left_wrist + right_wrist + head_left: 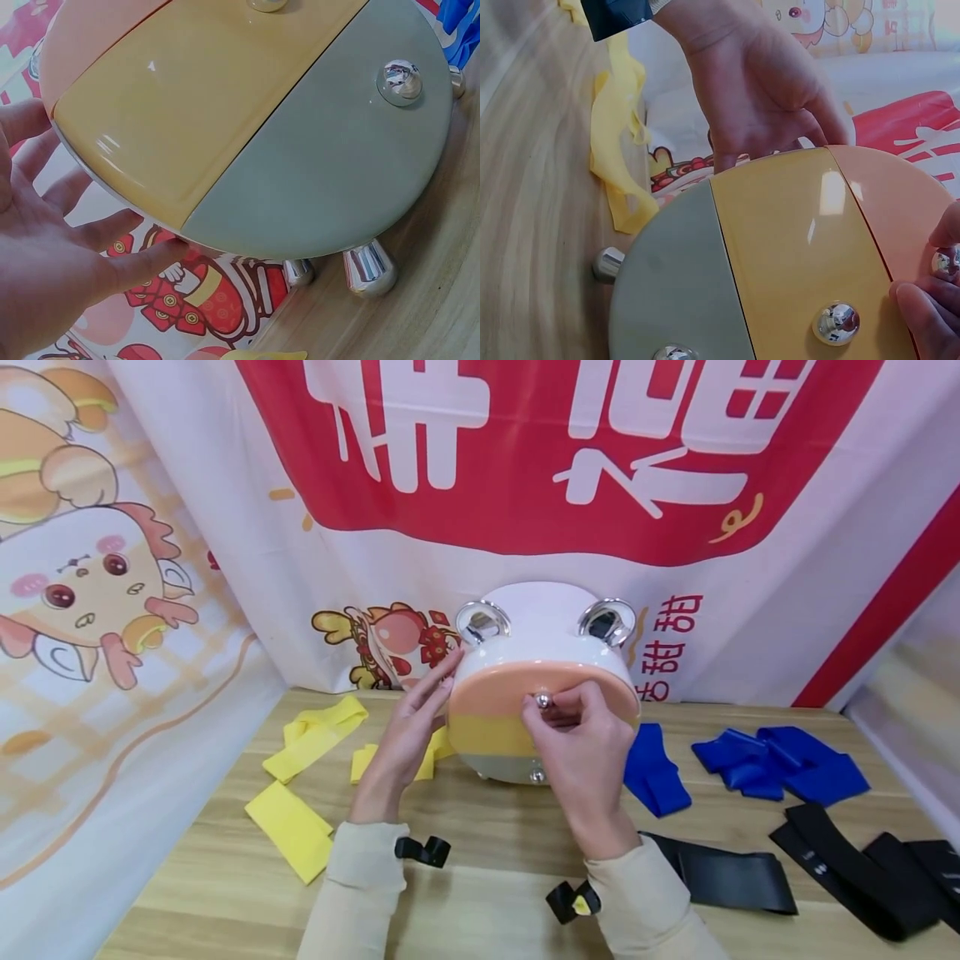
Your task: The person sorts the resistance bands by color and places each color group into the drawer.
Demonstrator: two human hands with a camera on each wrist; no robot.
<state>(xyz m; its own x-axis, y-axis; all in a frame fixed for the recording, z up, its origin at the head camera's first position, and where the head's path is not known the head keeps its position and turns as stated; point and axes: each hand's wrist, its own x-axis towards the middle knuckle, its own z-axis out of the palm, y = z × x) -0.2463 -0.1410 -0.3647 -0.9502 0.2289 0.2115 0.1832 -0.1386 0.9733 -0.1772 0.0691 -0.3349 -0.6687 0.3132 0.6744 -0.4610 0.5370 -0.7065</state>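
The round drawer box (543, 693) faces the person; the left hand (408, 727) rests flat on its side, and the right hand (581, 747) pinches its top knob (542, 700).

1 round drawer box (542, 693) with 3 drawer fronts, 3 chrome knobs (835, 322), 2 chrome ears (606, 621); 2 hands: left hand (408, 727), right hand (585, 752); yellow bands (315, 735) about 4, blue bands (780, 764) about 3, black bands (862, 868) about 3

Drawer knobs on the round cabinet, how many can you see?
3, one per drawer: the top knob pinched by the right hand, the middle knob on the yellow drawer, the bottom knob on the grey drawer.
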